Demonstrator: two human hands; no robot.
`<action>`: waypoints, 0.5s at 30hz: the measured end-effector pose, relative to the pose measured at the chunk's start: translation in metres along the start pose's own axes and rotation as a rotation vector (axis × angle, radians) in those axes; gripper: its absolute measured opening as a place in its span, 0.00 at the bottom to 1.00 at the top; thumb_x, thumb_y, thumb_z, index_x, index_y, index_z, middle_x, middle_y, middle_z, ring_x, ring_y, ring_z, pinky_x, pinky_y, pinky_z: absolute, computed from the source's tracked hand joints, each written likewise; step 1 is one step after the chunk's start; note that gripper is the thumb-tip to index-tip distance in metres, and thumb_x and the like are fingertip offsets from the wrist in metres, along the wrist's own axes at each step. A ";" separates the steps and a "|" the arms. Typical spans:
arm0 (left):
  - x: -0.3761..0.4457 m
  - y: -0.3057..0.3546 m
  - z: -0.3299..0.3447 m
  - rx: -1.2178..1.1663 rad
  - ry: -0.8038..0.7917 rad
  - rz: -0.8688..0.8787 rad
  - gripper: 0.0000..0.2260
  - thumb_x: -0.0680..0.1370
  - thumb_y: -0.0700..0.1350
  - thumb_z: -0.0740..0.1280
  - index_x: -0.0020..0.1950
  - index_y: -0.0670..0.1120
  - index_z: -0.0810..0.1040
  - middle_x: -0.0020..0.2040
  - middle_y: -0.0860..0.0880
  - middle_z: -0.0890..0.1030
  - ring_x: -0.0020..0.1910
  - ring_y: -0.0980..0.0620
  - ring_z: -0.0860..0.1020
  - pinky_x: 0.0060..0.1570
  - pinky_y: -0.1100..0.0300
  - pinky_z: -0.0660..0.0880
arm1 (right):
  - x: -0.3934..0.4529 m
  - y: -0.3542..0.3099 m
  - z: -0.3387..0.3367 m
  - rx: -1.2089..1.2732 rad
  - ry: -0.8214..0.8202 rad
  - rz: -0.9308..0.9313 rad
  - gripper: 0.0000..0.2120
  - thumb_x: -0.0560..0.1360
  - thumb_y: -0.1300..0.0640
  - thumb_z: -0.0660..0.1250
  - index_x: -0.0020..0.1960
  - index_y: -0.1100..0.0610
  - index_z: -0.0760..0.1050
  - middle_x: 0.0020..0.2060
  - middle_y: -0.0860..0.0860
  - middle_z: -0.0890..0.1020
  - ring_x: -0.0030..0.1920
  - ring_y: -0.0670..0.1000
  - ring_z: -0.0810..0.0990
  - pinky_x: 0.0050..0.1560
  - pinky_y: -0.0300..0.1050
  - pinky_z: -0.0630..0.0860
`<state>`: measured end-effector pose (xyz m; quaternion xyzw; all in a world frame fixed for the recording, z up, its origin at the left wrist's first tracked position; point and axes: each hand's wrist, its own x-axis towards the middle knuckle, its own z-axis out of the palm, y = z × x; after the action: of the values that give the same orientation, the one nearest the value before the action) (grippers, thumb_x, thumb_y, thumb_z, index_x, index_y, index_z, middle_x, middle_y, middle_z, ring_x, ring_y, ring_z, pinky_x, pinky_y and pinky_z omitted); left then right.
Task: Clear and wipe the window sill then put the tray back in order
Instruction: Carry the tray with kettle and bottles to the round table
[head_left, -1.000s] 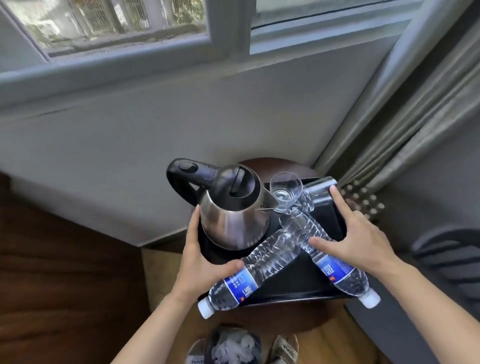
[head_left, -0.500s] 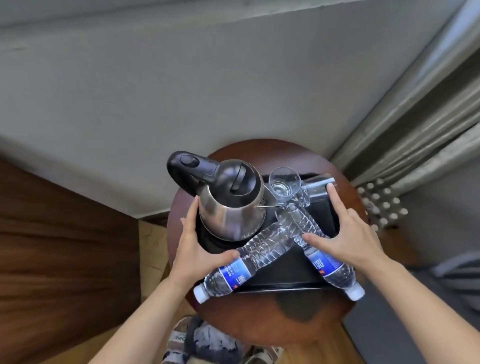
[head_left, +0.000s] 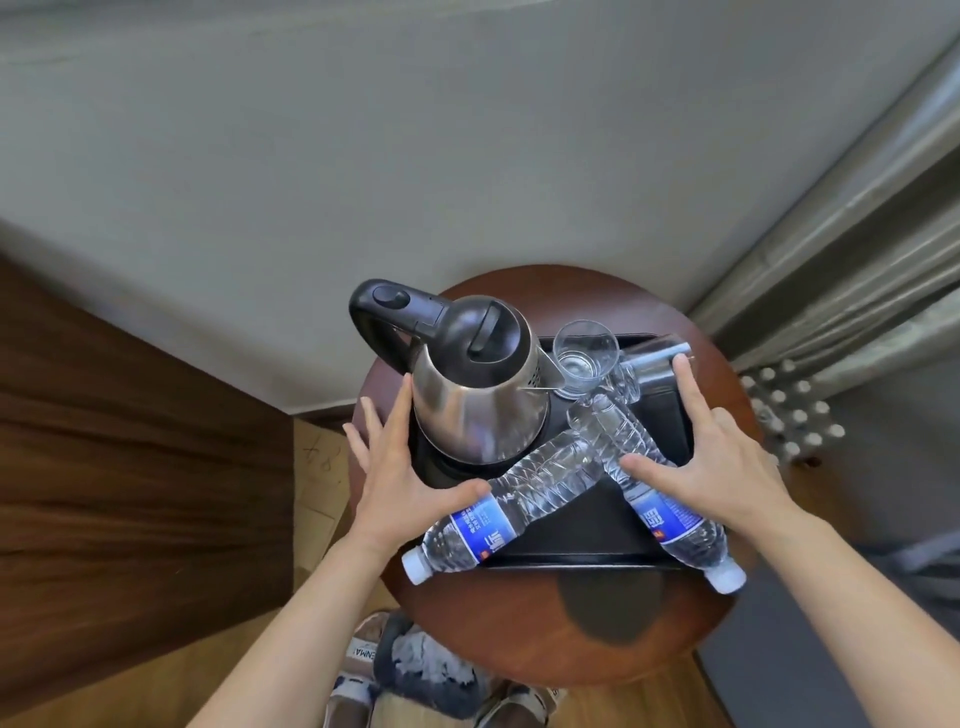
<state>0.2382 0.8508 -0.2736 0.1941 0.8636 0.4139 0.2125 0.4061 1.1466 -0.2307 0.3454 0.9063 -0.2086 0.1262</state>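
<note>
A black tray (head_left: 587, 525) rests on a round brown table (head_left: 519, 623). On it stand a steel kettle (head_left: 478, 395) with a black handle and an upright glass (head_left: 584, 358); a second glass (head_left: 652, 358) lies on its side. Two water bottles with blue labels lie crossed, the left bottle (head_left: 519, 509) and the right bottle (head_left: 670, 514), their caps hanging over the front rim. My left hand (head_left: 400, 483) lies at the tray's left edge, fingers splayed, thumb by the left bottle. My right hand (head_left: 711, 467) grips the tray's right rim, thumb on the right bottle.
A grey wall rises just behind the table. Grey curtains (head_left: 857, 234) hang at the right, and a dark wooden panel (head_left: 130, 441) stands at the left. My feet in slippers (head_left: 363, 654) are below the table's near edge. A dark patch (head_left: 608, 608) marks the tabletop.
The tray has come down from below the window onto the round table. My view has tipped downward, so the window is out of sight. My left hand's fingers have spread away from the tray edge.
</note>
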 end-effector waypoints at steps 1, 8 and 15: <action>0.001 -0.002 -0.001 0.014 -0.006 -0.005 0.60 0.61 0.69 0.80 0.79 0.72 0.41 0.84 0.59 0.37 0.78 0.54 0.25 0.78 0.35 0.32 | 0.001 0.000 0.000 -0.009 -0.008 -0.004 0.58 0.64 0.19 0.63 0.76 0.30 0.24 0.46 0.52 0.72 0.42 0.55 0.77 0.38 0.50 0.71; 0.000 0.005 -0.007 0.071 -0.059 0.029 0.60 0.64 0.65 0.81 0.79 0.71 0.38 0.80 0.66 0.43 0.81 0.51 0.31 0.79 0.38 0.33 | 0.001 0.000 -0.005 -0.018 -0.047 0.002 0.59 0.63 0.17 0.62 0.75 0.29 0.23 0.45 0.52 0.73 0.41 0.53 0.78 0.43 0.54 0.79; -0.006 0.016 -0.035 0.181 -0.096 0.013 0.58 0.63 0.73 0.75 0.82 0.67 0.42 0.85 0.54 0.50 0.84 0.51 0.41 0.81 0.38 0.40 | -0.012 -0.019 -0.022 -0.117 -0.116 0.100 0.58 0.66 0.16 0.59 0.76 0.33 0.22 0.60 0.59 0.71 0.48 0.57 0.79 0.44 0.51 0.78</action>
<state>0.2271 0.8346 -0.2396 0.2375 0.8852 0.3256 0.2324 0.4003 1.1368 -0.2016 0.3697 0.8897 -0.1682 0.2086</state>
